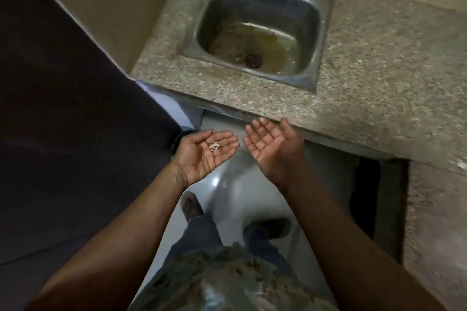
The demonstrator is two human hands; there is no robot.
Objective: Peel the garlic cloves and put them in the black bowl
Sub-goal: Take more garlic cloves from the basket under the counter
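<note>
My left grip [206, 153] is spread flat, palm up, with the fingers straight and lying together, pinching nothing. A few pale, papery scraps of garlic skin [214, 146] lie loose on it near the base of the fingers. My right grip [271, 145] is spread too, palm up and tilted a little toward the left one. Its fingers are straight and slightly fanned, with nothing on them. The two grips are side by side in the air in front of me, fingertips near each other but apart. Both forearms are bare and reach in from the lower corners.

Beneath the grips is a glossy white floor [227, 179]. My left foot [192, 206] stands forward on it in a dark sandal, and my right foot [273, 227] is further back and blurred. Blue-grey trousers [199, 232] and a patterned shirt [214, 275] fill the bottom edge.

Just past the fingertips runs the front edge of a speckled stone worktop [379, 70]. The right grip's fingertips overlap that edge in the view, and I cannot tell whether they touch it. A steel sink [324, 33] is set into the worktop beyond, well apart from both grips. Its bottom carries a brownish-yellow film around a dark round drain [253, 60]. A large dark panel [63, 108] stands to the left, at the worktop's end. A dark opening [366, 197] shows under the worktop on the right.
</note>
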